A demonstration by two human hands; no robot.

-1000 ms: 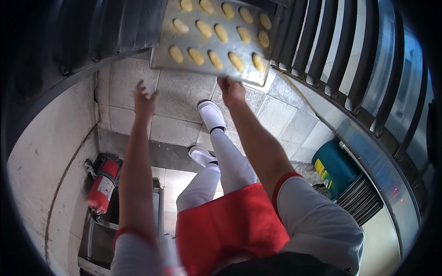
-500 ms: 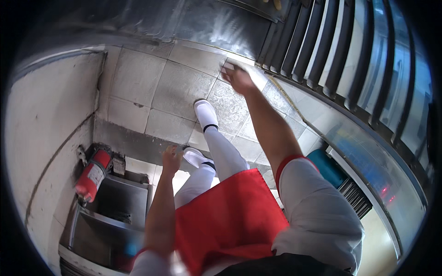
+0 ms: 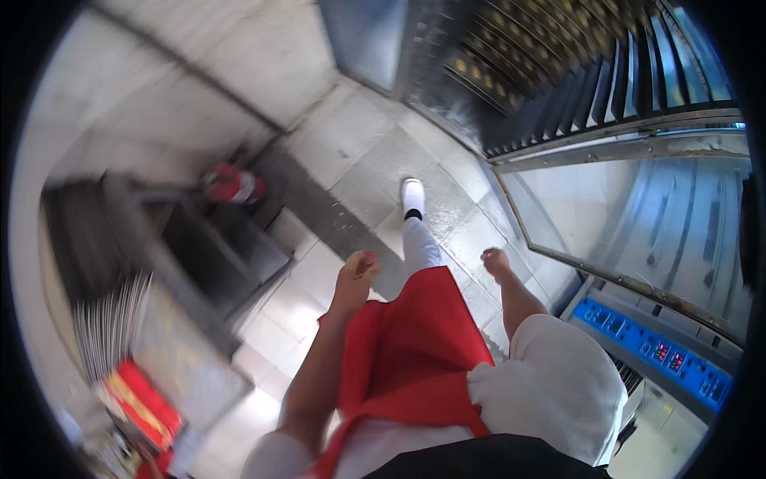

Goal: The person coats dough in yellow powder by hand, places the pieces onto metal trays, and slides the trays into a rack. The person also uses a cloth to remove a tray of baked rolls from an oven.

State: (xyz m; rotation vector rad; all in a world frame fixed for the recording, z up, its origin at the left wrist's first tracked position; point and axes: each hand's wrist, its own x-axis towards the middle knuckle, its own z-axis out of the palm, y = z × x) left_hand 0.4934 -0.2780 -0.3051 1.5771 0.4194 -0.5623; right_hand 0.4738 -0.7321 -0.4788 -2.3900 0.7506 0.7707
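Observation:
My left hand (image 3: 357,279) hangs in the air above the floor, left of the red apron (image 3: 415,335) I wear. Its fingers are loosely bent, apart from the palm, and I see nothing in it. Out to the right, my right hand (image 3: 496,263) is curled closed over the floor tiles, with no object showing in it. Neither hand touches anything. Beneath them is one white shoe (image 3: 412,195) on the tiled floor (image 3: 351,188). The nearest thing on the right is an open glass-panelled door (image 3: 622,215) with a metal frame.
A tall rack of dark trays (image 3: 511,64), many bearing small yellowish pieces, fills the upper right. Below the door is a blue control panel (image 3: 654,351) with red digits. At left are a blurred fire extinguisher (image 3: 233,185), stacked trays (image 3: 112,319) and a red box (image 3: 142,403).
My view has swung, bringing the loaded rack and blue panel into sight. The right hand has drawn back from its outstretched reach and curled. The left hand has come nearer the apron.

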